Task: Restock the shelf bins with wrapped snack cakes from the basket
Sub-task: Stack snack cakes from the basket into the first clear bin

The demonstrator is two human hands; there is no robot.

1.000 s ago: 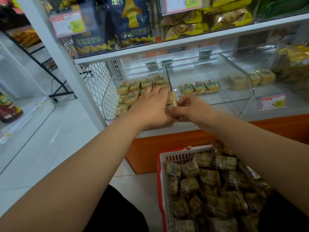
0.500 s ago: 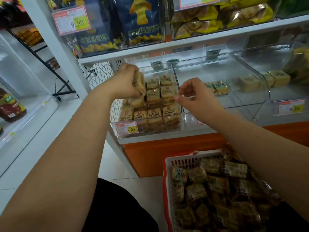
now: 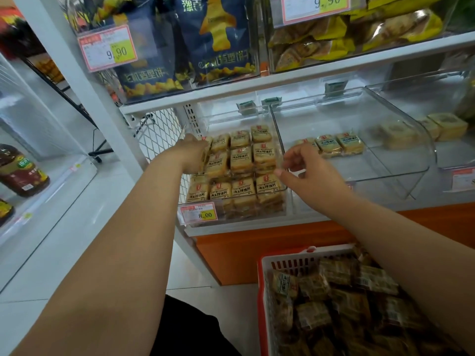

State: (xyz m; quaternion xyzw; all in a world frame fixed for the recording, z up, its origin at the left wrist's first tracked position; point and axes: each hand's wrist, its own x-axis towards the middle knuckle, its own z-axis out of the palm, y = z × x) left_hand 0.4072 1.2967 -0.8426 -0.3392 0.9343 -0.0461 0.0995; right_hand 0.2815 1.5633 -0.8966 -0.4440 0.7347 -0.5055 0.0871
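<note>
Dark blue snack bags [image 3: 203, 44] fill the upper shelf (tagged 9.90), a brown bottle [image 3: 20, 170] far left.

Your left hand [image 3: 191, 156] reaches into the left bin [image 3: 231, 219], fingers among the snack cakes [image 3: 241, 160] at its left edge; can't tell if it's gripping one. Your right hand [image 3: 308, 173] hovers just right of that stack, fingers loosely curled, holding nothing. Basket [image 3: 288, 263] sits below your right forearm, w/ wrapped cakes inside.
</note>
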